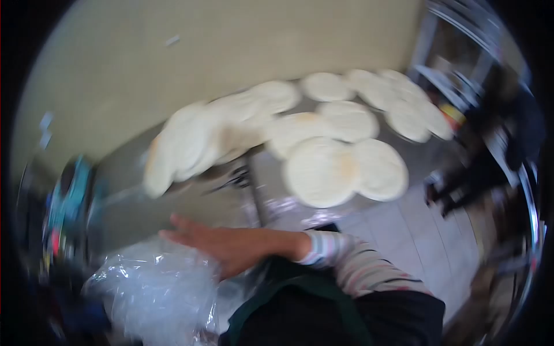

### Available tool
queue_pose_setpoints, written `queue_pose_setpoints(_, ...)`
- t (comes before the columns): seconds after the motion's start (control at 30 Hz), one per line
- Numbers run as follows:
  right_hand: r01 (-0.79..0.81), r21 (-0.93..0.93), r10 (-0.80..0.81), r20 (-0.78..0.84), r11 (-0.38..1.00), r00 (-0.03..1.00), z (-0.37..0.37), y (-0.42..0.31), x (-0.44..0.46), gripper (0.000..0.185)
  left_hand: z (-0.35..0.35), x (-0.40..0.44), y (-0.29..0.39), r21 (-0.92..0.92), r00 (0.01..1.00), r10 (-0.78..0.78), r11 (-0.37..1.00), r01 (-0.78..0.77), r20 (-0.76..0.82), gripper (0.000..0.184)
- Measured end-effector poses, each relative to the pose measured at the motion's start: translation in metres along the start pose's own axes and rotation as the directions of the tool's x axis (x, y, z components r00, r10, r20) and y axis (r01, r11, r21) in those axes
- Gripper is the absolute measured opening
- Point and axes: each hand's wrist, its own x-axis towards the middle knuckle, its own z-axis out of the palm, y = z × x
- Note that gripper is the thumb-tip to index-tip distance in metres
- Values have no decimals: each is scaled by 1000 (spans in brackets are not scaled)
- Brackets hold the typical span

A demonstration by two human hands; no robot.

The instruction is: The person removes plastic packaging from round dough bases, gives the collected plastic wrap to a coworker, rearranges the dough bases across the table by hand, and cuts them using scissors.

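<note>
My right hand point(216, 247) reaches left across the front of my body, its fingers stretched out and slightly apart. It is blurred by motion. Just below it is a bunched clear plastic bag point(156, 291), and the hand's lower edge overlaps the plastic; whether they touch I cannot tell. My left hand does not show; the plastic and the bottom edge of the view cover that area. Beyond my hand, a dark pair of scissors point(235, 179) lies on the metal table point(167, 216). Round flatbreads point(320, 172) lie farther off, some overlapping.
Overlapping flatbreads point(199, 135) line the wall side of the table. Another person in dark clothing point(490, 155) is at the right, near a metal rack point(456, 34). Teal and other coloured items point(72, 184) are at the far left. Tiled floor point(415, 230) shows at the right.
</note>
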Motion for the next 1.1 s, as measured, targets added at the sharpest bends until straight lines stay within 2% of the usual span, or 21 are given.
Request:
queue_pose_setpoints(0.07, 181, 47, -177, -93, 982, 980, -17, 30, -14, 102, 44, 15, 11, 65, 995, 53, 996, -59, 88, 44)
queue_pose_setpoints(0.13, 119, 371, -171, 111, 921, 979, -36, 37, -24, 89, 93, 20, 21, 86, 967, 111, 987, -133, 229, 46)
queue_pose_setpoints(0.23, 241, 277, -211, -132, 930, 968, -53, 25, -67, 72, 152, 7, 40, -18, 834, 199, 975, -221, 514, 49)
queue_pose_setpoints(0.3, 92, 227, 7, -401, 970, 916, -69, 16, -113, 56, 180, 1, 56, -147, 666, 248, 968, -205, 704, 51)
queue_pose_setpoints(0.33, -285, -6, 269, -319, 958, 909, -90, 19, -147, 63, 192, 2, 62, -209, 572, 263, 965, -160, 777, 52)
queue_pose_setpoints(0.37, -174, 354, 362, -585, 919, 725, -86, -3, -177, 70, 202, 6, 68, -244, 478, 258, 965, -93, 839, 53)
queue_pose_setpoints(0.4, -299, 229, 353, -809, 926, 471, -92, -25, -205, 51, 213, 13, 71, -256, 420, 242, 966, -26, 874, 54)
queue_pose_setpoints(0.47, -571, 251, 463, -847, 782, 262, -132, -48, -286, 49, 229, 44, 74, -97, 474, 25, 987, 128, 880, 59)
queue_pose_setpoints(0.5, -196, 301, 301, -953, 933, -33, -141, -74, -305, 42, 223, 81, 63, -101, 449, 25, 984, 147, 893, 59)
queue_pose_setpoints(0.53, -167, 252, 193, -933, 953, -305, -144, -103, -327, 45, 207, 126, 41, 276, 532, -67, 905, -325, 844, 58)
queue_pose_setpoints(0.57, -62, 135, 108, -940, 989, -324, -154, -127, -362, 47, 193, 158, 20, 580, 633, -69, 487, -653, 771, 56)
queue_pose_setpoints(0.6, -117, 96, 37, -902, 988, -430, -164, -144, -402, 44, 187, 171, 7, 537, 531, -78, 134, -833, 844, 58)
queue_pose_setpoints(0.67, -210, -69, -184, -778, 975, -601, -173, -181, -476, 31, 173, 180, -17, 474, 499, -139, -175, -863, 856, 64)
queue_pose_setpoints(0.7, -296, -49, -245, -695, 954, -675, -174, -200, -515, 27, 171, 177, -23, 465, 487, -143, -165, -870, 861, 64)
queue_pose_setpoints(0.77, 109, -341, -132, -611, 934, -781, -164, -242, -548, 29, 181, 128, -10, 395, 420, -35, -277, -876, 907, 47)
queue_pose_setpoints(0.8, 147, -447, -144, -553, 882, -821, -161, -258, -585, 33, 183, 127, -6, 525, 536, -53, -145, -839, 843, 51)
queue_pose_setpoints(0.83, 177, -551, -148, -494, 816, -857, -156, -269, -617, 39, 188, 122, 0, 521, 532, -52, -141, -842, 845, 51)
queue_pose_setpoints(0.9, 36, -604, -71, -152, 796, -986, -130, -296, -614, 47, 202, 108, 18, 612, 629, -74, -165, -773, 774, 54)
queue_pose_setpoints(0.97, -149, -674, -153, 55, 723, -987, -110, -308, -601, 53, 218, 90, 34, 609, 645, -86, -258, -750, 759, 54)
queue_pose_setpoints(1.0, -149, -675, -155, 52, 722, -987, -101, -317, -596, 53, 221, 87, 38, 598, 666, -96, -358, -717, 740, 54)
queue_pose_setpoints(1.1, -104, -471, 28, 265, 876, -964, -77, -329, -579, 56, 199, 126, 26, 542, 586, -50, -324, -775, 809, 53)
